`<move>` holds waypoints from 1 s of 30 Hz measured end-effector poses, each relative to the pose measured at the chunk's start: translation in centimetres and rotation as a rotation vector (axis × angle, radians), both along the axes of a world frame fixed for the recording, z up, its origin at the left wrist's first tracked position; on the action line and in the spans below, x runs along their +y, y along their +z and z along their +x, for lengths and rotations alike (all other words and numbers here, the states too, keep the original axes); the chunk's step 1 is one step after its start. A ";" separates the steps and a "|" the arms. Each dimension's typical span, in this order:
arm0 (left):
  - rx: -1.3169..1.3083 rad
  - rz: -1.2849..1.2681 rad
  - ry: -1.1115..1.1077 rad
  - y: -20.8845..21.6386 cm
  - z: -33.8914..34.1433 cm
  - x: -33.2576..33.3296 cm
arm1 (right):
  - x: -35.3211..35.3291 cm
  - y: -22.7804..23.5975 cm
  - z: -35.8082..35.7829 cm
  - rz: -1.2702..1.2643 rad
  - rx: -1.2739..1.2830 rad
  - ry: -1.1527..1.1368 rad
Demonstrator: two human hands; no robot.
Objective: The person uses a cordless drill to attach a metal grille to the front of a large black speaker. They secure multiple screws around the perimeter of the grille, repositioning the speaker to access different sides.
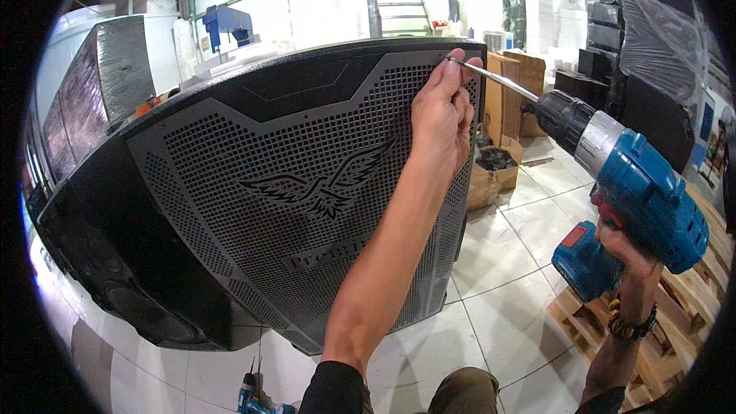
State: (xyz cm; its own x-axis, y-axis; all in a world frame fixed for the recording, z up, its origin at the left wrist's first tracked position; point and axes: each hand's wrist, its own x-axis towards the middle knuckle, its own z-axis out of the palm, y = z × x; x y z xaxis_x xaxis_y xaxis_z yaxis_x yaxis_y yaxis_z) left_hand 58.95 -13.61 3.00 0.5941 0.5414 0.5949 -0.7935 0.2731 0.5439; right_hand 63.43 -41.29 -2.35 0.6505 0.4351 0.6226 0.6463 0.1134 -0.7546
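A large black speaker cabinet (153, 261) stands before me, its front covered by a grey perforated metal grille (307, 176) with a winged emblem. My left hand (446, 103) is at the grille's upper right corner, fingers pinched around the tip of a long screwdriver bit (502, 81); a small dark screw seems to sit at that tip, too small to be sure. My right hand (625, 249) grips the handle of a blue cordless drill (652, 195). The drill tilts, its black chuck (563, 119) and bit pointing up and left at the corner.
A second cordless drill (257, 400) stands on the white tiled floor (491, 330) at the lower left. Wooden pallets (675, 330) lie at the right. Behind the cabinet is an open cardboard box (494, 180) with dark parts. Plastic-wrapped stacks (663, 38) and a ladder (399, 0) stand farther back.
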 end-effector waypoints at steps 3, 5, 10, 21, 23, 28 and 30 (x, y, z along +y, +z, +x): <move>-0.001 -0.028 -0.018 -0.1 0.1 0.0 | 0.1 0.5 -0.9 0.046 0.039 0.025; -0.018 -0.036 -0.033 0.0 0.1 0.1 | 0.2 0.6 -1.2 0.079 0.011 0.044; -0.026 -0.036 -0.053 0.2 0.0 0.2 | 0.0 0.9 -2.0 0.046 -0.103 -0.001; -0.007 -0.001 -0.036 0.1 0.1 0.5 | 0.1 1.3 -1.7 0.050 -0.068 -0.014; -0.002 0.003 -0.026 0.0 0.1 0.5 | 0.0 1.6 -1.9 0.030 -0.081 -0.016; 0.004 0.007 -0.035 0.0 0.1 0.4 | 0.0 2.1 -2.3 0.056 -0.071 -0.010; 0.000 -0.002 -0.039 0.2 -0.1 0.4 | 0.0 2.1 -2.3 0.056 -0.052 0.004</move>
State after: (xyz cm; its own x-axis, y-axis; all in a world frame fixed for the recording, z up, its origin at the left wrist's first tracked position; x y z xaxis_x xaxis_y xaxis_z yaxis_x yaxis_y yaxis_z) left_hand 58.89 -13.22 3.15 0.6149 0.5191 0.5936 -0.7820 0.3046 0.5437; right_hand 61.13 -41.27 -0.29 0.6152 0.4006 0.6790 0.6840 0.1571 -0.7124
